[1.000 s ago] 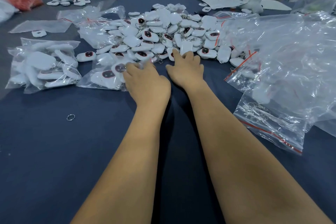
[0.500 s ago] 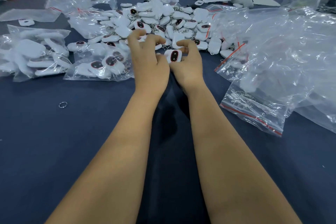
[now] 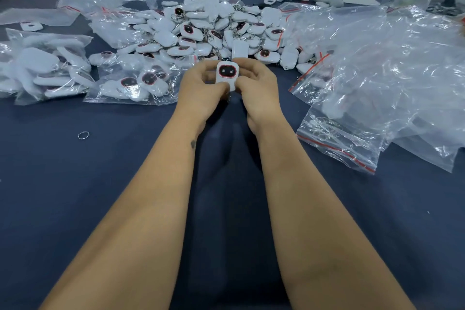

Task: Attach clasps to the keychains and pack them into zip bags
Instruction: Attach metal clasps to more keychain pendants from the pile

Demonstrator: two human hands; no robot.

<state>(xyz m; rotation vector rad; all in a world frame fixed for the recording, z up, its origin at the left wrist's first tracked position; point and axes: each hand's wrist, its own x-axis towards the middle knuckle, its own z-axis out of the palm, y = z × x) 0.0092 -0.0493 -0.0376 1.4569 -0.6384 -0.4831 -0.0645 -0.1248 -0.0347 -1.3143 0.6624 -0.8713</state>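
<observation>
Before the pile (image 3: 216,30), left hand (image 3: 201,90) and right hand (image 3: 256,88) grip 1 keychain (image 3: 226,75).

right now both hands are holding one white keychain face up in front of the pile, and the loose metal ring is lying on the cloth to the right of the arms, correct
Not quite. In the head view the loose metal ring lies on the cloth to the left of the arms, not the right. The rest holds: the left hand and right hand hold one white keychain face up before the pile.
</observation>
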